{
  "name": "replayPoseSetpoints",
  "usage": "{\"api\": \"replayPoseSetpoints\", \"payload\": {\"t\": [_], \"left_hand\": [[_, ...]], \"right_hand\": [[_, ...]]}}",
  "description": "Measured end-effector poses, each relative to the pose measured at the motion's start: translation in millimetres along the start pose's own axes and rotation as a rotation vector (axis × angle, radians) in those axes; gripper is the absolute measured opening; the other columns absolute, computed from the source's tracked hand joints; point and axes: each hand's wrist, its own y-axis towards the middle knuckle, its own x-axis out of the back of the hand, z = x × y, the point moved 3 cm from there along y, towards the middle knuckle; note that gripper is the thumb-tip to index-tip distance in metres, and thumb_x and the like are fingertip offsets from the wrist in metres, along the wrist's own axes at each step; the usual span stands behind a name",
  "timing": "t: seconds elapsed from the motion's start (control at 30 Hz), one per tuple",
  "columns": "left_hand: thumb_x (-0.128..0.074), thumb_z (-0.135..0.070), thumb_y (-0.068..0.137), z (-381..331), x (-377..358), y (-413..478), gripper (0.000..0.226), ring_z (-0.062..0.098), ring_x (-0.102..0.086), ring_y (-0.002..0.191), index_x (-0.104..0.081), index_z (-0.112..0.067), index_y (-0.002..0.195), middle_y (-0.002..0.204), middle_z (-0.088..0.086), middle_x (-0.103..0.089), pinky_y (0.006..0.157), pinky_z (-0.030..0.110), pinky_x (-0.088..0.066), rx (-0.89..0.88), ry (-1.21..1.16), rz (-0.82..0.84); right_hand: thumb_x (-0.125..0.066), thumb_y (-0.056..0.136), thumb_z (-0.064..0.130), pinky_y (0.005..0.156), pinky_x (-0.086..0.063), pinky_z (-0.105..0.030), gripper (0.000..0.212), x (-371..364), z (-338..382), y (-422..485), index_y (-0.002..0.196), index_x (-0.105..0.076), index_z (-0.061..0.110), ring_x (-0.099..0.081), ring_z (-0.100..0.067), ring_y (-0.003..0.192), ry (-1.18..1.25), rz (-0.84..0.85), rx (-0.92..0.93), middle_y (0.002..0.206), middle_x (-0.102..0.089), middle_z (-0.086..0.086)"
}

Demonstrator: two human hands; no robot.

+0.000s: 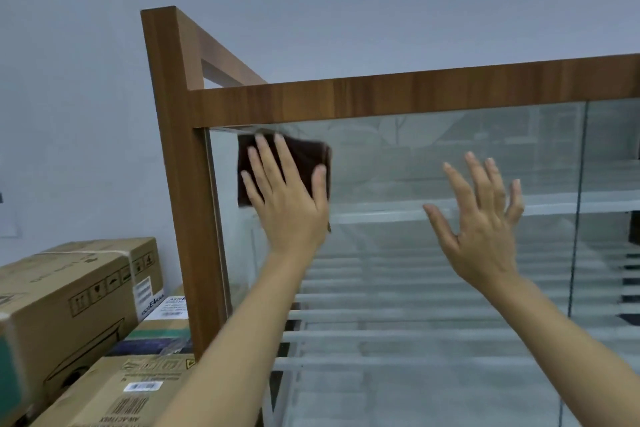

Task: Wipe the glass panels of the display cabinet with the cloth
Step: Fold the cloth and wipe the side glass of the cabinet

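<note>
Wiping top-left corner of glass panel point(433, 166) | left hand point(289, 204) fingers spread flat, pressing dark brown cloth point(311, 156) beneath them for full contact | right hand point(485, 232) open, empty, seemingly bracing the glass.

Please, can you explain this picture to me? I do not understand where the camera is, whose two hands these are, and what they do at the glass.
There is no machine here. The single picture comes from a camera worn on a person's head, so you see their own arms reaching forward. In front stands a cabinet with a wooden frame and glass panels; shelves show through the glass. The left hand lies flat and presses a dark cloth against the glass, near the top left corner. The right hand is open with spread fingers and holds nothing; whether it touches the glass cannot be told. To the left, beside the cabinet, cardboard boxes are stacked.
</note>
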Motion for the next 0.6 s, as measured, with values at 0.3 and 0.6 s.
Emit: {"api": "replayPoseSetpoints", "payload": {"t": [0.3, 0.6], "left_hand": [[-0.028, -0.050, 0.104, -30.8, -43.3, -173.4, 0.070, 0.031, -0.002, 0.154, -0.014, -0.007, 0.158, 0.167, 0.013, -0.001, 0.119, 0.058, -0.017, -0.320, 0.039, 0.140], [-0.026, -0.050, 0.105, -123.4, -41.3, -47.4, 0.072, 0.034, -0.004, 0.154, -0.012, -0.002, 0.158, 0.165, 0.020, -0.007, 0.124, 0.054, -0.005, 0.041, -0.033, -0.091]], "right_hand": [[-0.039, 0.097, 0.056, 0.120, -0.008, -0.060, 0.066, 9.5, -71.8, -1.5, 0.152, -0.031, 0.020, -0.012, -0.028, 0.153, -0.031, 0.010, 0.082, 0.163, -0.019, -0.008], [-0.036, 0.100, 0.055, 0.119, -0.014, -0.061, 0.068, 13.6, -138.6, -11.7, 0.154, -0.027, 0.015, -0.017, -0.030, 0.151, -0.108, -0.052, 0.159, 0.163, -0.021, -0.013]]}}
